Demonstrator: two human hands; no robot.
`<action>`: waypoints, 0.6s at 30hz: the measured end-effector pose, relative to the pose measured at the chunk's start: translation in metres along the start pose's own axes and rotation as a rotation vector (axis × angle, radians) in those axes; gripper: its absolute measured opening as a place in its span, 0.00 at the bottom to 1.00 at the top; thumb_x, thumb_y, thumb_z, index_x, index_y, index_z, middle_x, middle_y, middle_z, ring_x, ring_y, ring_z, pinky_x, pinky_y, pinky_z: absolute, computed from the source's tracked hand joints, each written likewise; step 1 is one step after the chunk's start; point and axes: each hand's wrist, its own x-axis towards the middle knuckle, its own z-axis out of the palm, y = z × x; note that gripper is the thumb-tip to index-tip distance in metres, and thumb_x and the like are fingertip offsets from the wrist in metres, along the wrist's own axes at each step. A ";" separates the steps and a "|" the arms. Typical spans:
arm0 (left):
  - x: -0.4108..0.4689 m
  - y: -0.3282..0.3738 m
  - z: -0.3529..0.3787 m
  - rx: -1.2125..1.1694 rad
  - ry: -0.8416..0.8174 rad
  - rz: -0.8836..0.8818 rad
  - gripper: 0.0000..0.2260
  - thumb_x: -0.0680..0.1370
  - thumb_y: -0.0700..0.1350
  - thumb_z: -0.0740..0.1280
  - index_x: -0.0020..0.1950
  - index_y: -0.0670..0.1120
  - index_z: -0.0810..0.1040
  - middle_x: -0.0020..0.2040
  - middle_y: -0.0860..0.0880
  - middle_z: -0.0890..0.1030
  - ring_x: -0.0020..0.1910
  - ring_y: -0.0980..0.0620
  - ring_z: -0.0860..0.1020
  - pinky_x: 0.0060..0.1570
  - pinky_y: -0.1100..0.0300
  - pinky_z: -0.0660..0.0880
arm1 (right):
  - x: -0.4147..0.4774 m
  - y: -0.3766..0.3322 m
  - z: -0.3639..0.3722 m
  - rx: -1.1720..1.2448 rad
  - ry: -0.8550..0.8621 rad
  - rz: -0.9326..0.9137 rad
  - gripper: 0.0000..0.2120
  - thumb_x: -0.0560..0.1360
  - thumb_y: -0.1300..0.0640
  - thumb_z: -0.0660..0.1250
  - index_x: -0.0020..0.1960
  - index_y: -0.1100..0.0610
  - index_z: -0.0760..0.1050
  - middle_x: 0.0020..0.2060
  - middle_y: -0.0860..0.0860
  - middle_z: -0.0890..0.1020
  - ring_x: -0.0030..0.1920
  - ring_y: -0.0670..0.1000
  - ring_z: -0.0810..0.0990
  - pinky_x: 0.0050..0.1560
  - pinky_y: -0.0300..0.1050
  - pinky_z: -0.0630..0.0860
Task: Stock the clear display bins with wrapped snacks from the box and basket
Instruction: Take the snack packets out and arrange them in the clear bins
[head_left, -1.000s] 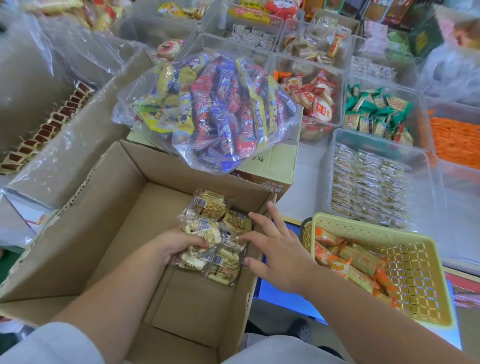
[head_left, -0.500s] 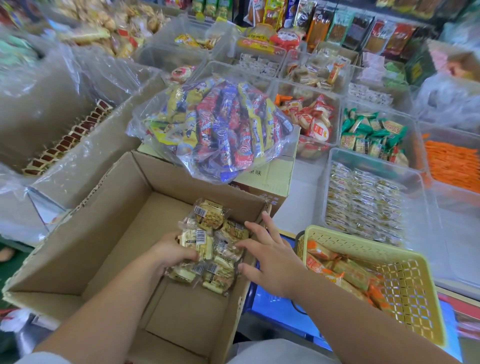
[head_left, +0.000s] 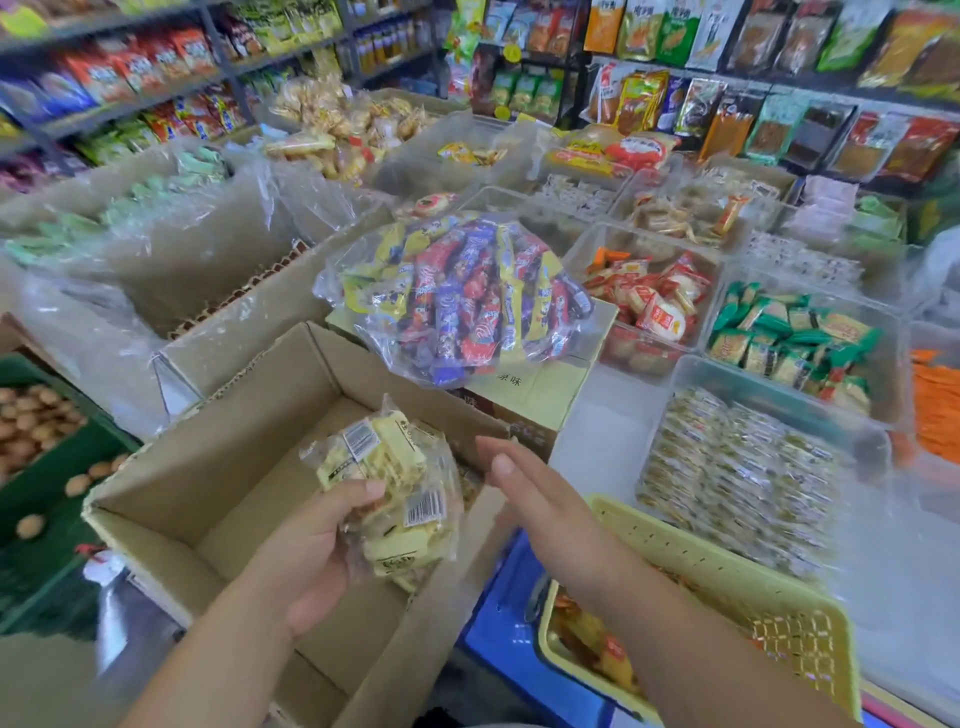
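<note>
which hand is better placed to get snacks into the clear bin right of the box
Left, probably. The left hand holds a bundle of wrapped snacks above the cardboard box; the right hand is open and empty, though nearer the clear bin.

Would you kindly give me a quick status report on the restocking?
Left grip holds snacks over box. Right grip open, beside them. Candy bag sits behind box.

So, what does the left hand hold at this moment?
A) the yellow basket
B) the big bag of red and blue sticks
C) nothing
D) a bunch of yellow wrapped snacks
D: the left hand grips a bunch of yellow wrapped snacks above the cardboard box, while the right hand is open beside them.
</note>
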 end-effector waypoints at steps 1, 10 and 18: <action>-0.008 -0.007 0.014 0.064 -0.026 -0.010 0.28 0.65 0.45 0.79 0.64 0.43 0.80 0.60 0.40 0.85 0.55 0.40 0.86 0.48 0.41 0.85 | -0.008 -0.002 -0.007 0.042 -0.009 -0.021 0.24 0.71 0.24 0.54 0.64 0.27 0.71 0.60 0.26 0.76 0.60 0.30 0.74 0.55 0.33 0.74; -0.039 -0.075 0.130 0.465 -0.040 0.071 0.32 0.59 0.49 0.83 0.62 0.56 0.79 0.53 0.49 0.88 0.51 0.49 0.87 0.44 0.61 0.82 | -0.073 0.036 -0.060 0.152 -0.036 0.017 0.11 0.77 0.48 0.72 0.60 0.44 0.80 0.53 0.44 0.86 0.53 0.45 0.84 0.52 0.44 0.81; -0.049 -0.095 0.167 0.538 0.075 0.037 0.30 0.64 0.40 0.83 0.61 0.51 0.75 0.49 0.51 0.88 0.47 0.43 0.87 0.44 0.46 0.85 | -0.092 0.065 -0.112 0.731 -0.016 0.164 0.15 0.79 0.55 0.69 0.65 0.51 0.75 0.58 0.56 0.85 0.55 0.63 0.85 0.53 0.63 0.82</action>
